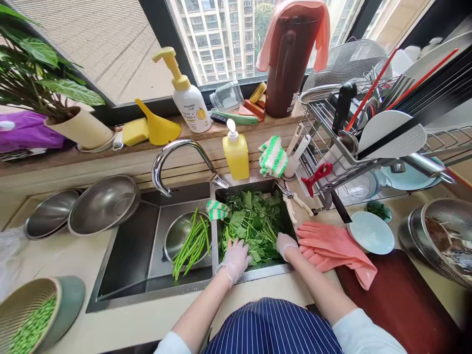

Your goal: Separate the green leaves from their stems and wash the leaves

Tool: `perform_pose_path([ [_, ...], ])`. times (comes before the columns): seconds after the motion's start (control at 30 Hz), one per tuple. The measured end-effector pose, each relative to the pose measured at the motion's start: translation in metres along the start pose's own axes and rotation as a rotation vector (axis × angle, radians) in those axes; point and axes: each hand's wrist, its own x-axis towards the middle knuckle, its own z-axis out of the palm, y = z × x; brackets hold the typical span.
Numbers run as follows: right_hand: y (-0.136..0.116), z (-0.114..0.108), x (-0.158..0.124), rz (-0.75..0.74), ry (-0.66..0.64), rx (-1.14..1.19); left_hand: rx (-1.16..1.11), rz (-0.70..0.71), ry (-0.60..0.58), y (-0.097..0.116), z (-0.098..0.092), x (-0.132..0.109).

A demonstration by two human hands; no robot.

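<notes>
1. Two basins make up the dark steel sink; we stand at the right one.
2. Filling that right basin is a heap of loose green leafy vegetables, which we judge to be the larger share left to handle.
3. Over in the left basin, a round steel bowl carries long green stems, a smaller share that looks done.
4. Our left hand, in a thin clear glove, rests on the heap's near edge with its fingers spread, clamping nothing.
5. Our gloved right hand touches the heap's right edge. Its fingertips sink among the leaves, so we cannot tell its grip.
</notes>
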Motion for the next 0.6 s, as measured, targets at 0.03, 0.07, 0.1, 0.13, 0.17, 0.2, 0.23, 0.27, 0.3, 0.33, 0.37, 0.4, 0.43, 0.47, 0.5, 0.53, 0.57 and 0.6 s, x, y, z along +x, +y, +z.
perform_pose_path([
  [0.03,-0.001,-0.008,-0.004,-0.008,0.019,-0.006,-0.022,0.016,0.058,0.003,-0.006,-0.003],
  [0.07,-0.002,-0.017,-0.009,-0.019,0.049,-0.009,-0.047,0.036,0.113,0.006,-0.013,-0.005],
  [0.1,-0.004,-0.027,-0.016,-0.044,0.094,-0.009,-0.074,0.061,0.173,0.01,-0.021,-0.006],
  [0.13,-0.007,-0.038,-0.023,-0.096,0.153,-0.008,-0.103,0.094,0.238,0.014,-0.032,-0.006],
  [0.17,-0.011,-0.05,-0.032,-0.177,0.218,-0.009,-0.132,0.133,0.307,0.018,-0.043,-0.005],
  [0.2,-0.016,-0.062,-0.042,-0.282,0.278,-0.016,-0.16,0.178,0.374,0.021,-0.056,-0.004],
  [0.23,-0.022,-0.074,-0.052,-0.403,0.325,-0.029,-0.19,0.229,0.436,0.023,-0.069,-0.003],
  [0.27,-0.028,-0.086,-0.062,-0.529,0.353,-0.041,-0.223,0.288,0.484,0.024,-0.082,-0.001],
  [0.3,-0.033,-0.098,-0.072,-0.648,0.371,-0.045,-0.259,0.351,0.51,0.025,-0.094,0.0],
  [0.33,-0.039,-0.109,-0.082,-0.754,0.379,-0.034,-0.304,0.409,0.515,0.025,-0.105,0.001],
  [0.37,-0.043,-0.119,-0.091,-0.844,0.383,-0.005,-0.357,0.458,0.503,0.024,-0.114,0.001],
  [0.4,-0.047,-0.127,-0.098,-0.919,0.391,0.048,-0.422,0.493,0.486,0.023,-0.121,0.001],
  [0.43,-0.05,-0.134,-0.104,-0.973,0.406,0.127,-0.495,0.516,0.474,0.022,-0.127,-0.001],
  [0.47,-0.053,-0.138,-0.108,-1.002,0.424,0.229,-0.569,0.526,0.478,0.021,-0.132,-0.003],
  [0.5,-0.055,-0.14,-0.111,-1.007,0.443,0.347,-0.642,0.523,0.507,0.019,-0.135,-0.006],
  [0.53,-0.057,-0.14,-0.111,-0.997,0.462,0.469,-0.714,0.507,0.556,0.018,-0.138,-0.01],
  [0.57,-0.058,-0.137,-0.11,-0.974,0.477,0.576,-0.785,0.481,0.614,0.017,-0.14,-0.015],
  [0.6,-0.06,-0.133,-0.108,-0.947,0.489,0.655,-0.861,0.447,0.672,0.016,-0.142,-0.02],
])
